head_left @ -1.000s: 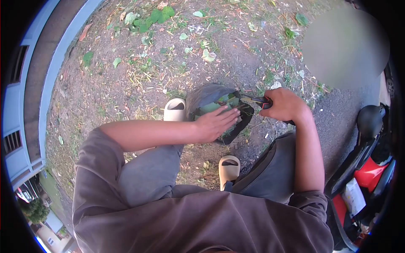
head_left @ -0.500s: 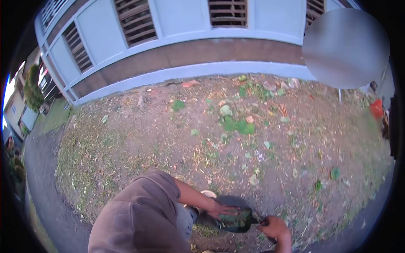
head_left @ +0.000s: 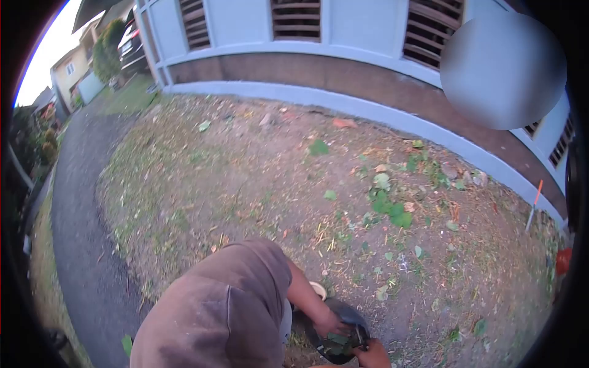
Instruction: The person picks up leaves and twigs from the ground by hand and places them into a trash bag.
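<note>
A black container (head_left: 353, 314) with green leaves (head_left: 337, 339) in it is low in the head view, close to my body. My left hand (head_left: 331, 324) reaches into it from the left and lies over the leaves, fingers apart and slightly blurred. On the container's right side, my right hand (head_left: 372, 354) is closed around its edge or handle; the exact part is hard to make out. A brown sleeve (head_left: 215, 306) covers my left upper arm. Just above the container shows a pale rounded object (head_left: 318, 290), partly hidden by my left forearm.
Bare soil with dry clippings spreads ahead, with broad green leaves (head_left: 391, 207) on it. A light blue wall (head_left: 362, 27) runs behind. A paved path (head_left: 86, 227) lies left. At the right are an orange-topped stick (head_left: 534, 205) and a red object (head_left: 563, 261).
The view has turned left, showing more of the path and houses. Container and hands appear lower in the picture. My right hand remains on the container's right side, my left hand over the leaves.
</note>
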The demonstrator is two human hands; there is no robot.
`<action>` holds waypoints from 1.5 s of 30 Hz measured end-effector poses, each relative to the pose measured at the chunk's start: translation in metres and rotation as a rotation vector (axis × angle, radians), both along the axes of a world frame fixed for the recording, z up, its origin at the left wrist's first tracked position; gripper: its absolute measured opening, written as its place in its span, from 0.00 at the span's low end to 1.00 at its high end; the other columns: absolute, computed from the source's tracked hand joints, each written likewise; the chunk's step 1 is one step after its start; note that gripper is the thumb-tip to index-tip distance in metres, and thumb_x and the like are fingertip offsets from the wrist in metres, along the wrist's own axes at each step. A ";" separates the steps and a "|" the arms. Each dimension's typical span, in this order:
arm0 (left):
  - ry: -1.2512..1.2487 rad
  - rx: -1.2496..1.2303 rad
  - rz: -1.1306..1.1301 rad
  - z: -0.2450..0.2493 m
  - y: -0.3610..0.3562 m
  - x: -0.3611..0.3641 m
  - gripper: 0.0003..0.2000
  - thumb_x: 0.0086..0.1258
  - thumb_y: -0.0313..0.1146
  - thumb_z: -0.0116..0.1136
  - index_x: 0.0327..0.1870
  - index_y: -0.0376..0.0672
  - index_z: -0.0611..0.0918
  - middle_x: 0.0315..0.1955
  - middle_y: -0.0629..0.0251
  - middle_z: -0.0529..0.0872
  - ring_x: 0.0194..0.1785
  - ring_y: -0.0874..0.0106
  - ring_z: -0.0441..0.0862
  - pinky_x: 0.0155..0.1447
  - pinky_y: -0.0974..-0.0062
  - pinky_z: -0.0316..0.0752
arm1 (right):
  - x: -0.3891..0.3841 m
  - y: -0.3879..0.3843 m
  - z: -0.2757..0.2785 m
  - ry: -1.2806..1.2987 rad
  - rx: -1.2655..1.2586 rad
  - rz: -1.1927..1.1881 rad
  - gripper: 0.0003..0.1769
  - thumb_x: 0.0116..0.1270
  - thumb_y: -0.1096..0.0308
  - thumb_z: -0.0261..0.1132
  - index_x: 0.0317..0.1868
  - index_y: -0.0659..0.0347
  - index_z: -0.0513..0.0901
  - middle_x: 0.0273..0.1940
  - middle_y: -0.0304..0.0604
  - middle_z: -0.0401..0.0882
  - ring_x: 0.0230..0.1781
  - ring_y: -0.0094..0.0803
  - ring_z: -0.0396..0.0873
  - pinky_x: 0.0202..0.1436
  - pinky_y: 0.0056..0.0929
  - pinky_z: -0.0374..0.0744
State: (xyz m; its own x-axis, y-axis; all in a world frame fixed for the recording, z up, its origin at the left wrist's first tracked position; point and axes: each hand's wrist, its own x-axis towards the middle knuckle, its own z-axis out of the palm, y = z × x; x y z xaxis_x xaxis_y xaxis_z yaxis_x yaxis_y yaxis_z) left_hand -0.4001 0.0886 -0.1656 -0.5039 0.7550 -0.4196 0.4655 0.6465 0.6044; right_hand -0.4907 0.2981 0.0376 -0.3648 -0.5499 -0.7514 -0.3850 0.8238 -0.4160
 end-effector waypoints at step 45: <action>0.358 0.267 0.196 0.103 -0.037 -0.017 0.30 0.73 0.46 0.65 0.72 0.39 0.79 0.74 0.44 0.76 0.72 0.52 0.80 0.72 0.52 0.78 | -0.036 0.017 -0.063 -0.068 -0.450 -0.533 0.21 0.70 0.70 0.71 0.60 0.73 0.83 0.51 0.45 0.84 0.50 0.32 0.80 0.58 0.33 0.78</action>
